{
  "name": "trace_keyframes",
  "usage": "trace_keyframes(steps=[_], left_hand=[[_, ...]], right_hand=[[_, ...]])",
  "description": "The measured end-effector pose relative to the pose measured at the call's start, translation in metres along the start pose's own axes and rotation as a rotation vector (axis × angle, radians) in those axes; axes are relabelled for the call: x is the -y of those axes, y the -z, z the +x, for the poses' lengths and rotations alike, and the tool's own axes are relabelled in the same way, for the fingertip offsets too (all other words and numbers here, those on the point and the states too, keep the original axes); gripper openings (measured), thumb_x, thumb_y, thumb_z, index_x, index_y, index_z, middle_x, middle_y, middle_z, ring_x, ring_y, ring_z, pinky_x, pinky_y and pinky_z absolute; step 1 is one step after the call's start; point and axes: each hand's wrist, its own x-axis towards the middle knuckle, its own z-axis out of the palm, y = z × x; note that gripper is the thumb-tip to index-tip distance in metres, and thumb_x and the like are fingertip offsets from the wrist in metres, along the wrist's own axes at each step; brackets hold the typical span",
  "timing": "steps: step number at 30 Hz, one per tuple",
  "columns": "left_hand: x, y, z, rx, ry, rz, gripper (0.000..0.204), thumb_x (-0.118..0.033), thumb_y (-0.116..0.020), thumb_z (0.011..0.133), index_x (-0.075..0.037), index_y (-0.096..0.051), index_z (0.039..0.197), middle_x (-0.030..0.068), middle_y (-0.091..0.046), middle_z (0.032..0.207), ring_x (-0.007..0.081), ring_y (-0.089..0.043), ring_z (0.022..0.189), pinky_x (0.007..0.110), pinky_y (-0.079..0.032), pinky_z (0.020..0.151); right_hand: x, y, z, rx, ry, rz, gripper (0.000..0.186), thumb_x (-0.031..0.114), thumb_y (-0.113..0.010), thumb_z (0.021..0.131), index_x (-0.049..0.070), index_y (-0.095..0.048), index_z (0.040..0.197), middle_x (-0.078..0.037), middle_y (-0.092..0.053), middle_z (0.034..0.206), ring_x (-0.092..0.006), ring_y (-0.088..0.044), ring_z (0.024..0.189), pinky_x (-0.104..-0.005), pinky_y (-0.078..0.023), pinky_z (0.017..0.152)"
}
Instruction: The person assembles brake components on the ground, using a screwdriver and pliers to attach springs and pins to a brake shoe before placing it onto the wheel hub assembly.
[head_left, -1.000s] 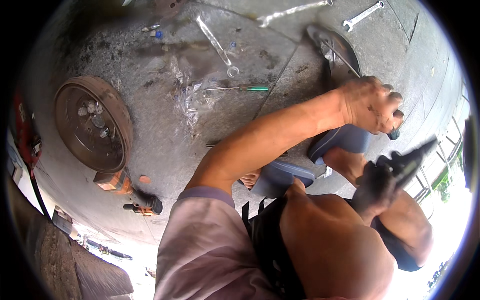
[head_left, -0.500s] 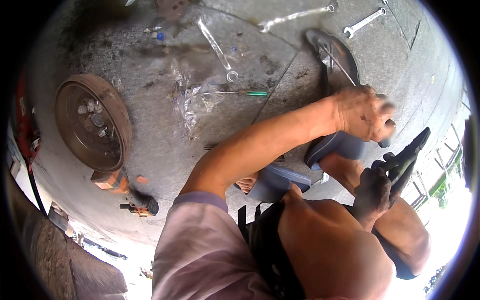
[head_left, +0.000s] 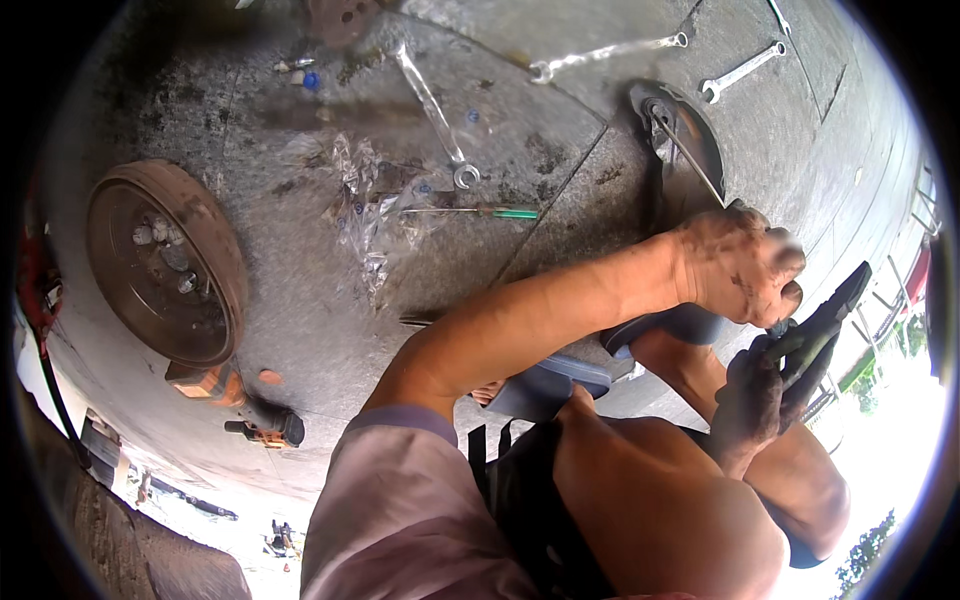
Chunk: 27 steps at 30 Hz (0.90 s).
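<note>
My left hand (head_left: 740, 265), smudged with grease, is closed in a fist at the right. A long thin metal rod (head_left: 690, 163), perhaps a screwdriver shaft, runs from it; its far end meets a dark curved part (head_left: 697, 125) with a small round fitting. My right hand (head_left: 750, 395), blackened, is beside my knees, closed round a long flat black piece (head_left: 835, 305) whose kind I cannot make out. Left of the dark part lies a green-handled screwdriver (head_left: 512, 213) on crumpled clear plastic (head_left: 370, 225). Combination wrenches, one of them here (head_left: 745, 72), lie on the floor.
A brown round pan (head_left: 225, 270) holding small parts stands at the left. By it lies an orange and black power tool (head_left: 265, 420). Another wrench (head_left: 432, 115) and a blue cap (head_left: 311, 80) lie farther off. My sandalled feet (head_left: 550, 388) are close below my left forearm.
The floor items and both hands appear slightly lower in the picture, as the view has shifted. Both hands keep their holds, and the rod still reaches the dark curved part.
</note>
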Motion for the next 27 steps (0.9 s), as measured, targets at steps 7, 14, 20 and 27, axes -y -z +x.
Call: trace_keyframes(steps=[7,14,20,27], left_hand=[[-0.007,-0.008,0.013,-0.225,0.190,-0.230,0.024,-0.017,-0.068,0.074,-0.013,-0.051,0.058,0.0033,-0.054,0.073,0.0192,-0.062,0.064,0.034,-0.053,0.052],[-0.005,-0.003,0.019,-0.226,0.194,-0.264,0.024,-0.016,-0.068,0.076,-0.011,-0.051,0.059,0.0066,-0.055,0.075,0.0218,-0.063,0.063,0.036,-0.053,0.052],[-0.013,-0.002,0.022,-0.170,0.216,-0.318,0.022,-0.017,-0.067,0.078,-0.009,-0.055,0.062,0.0073,-0.058,0.076,0.0225,-0.064,0.065,0.037,-0.053,0.051],[-0.012,-0.007,0.019,-0.145,0.211,-0.340,0.020,-0.020,-0.071,0.078,-0.011,-0.057,0.067,0.0062,-0.059,0.078,0.0255,-0.065,0.066,0.041,-0.054,0.050]], right_hand=[[-0.013,0.001,0.009,0.029,0.000,-0.045,0.070,0.002,-0.058,0.090,0.001,-0.034,0.156,-0.006,-0.062,0.101,-0.0061,-0.050,0.066,-0.0206,-0.041,0.056],[-0.007,-0.002,0.007,0.019,-0.082,0.019,0.085,0.005,-0.065,0.079,-0.003,-0.029,0.155,-0.009,-0.059,0.105,-0.0115,-0.055,0.077,-0.0221,-0.044,0.063],[-0.008,-0.003,0.002,-0.038,-0.068,-0.024,0.061,0.003,-0.058,0.092,-0.003,-0.039,0.151,-0.005,-0.062,0.101,-0.0083,-0.058,0.076,-0.0219,-0.045,0.059],[-0.002,0.005,0.002,-0.033,-0.201,-0.029,0.086,0.003,-0.068,0.083,0.002,-0.026,0.158,-0.011,-0.062,0.104,-0.0094,-0.052,0.064,-0.0220,-0.042,0.055]])
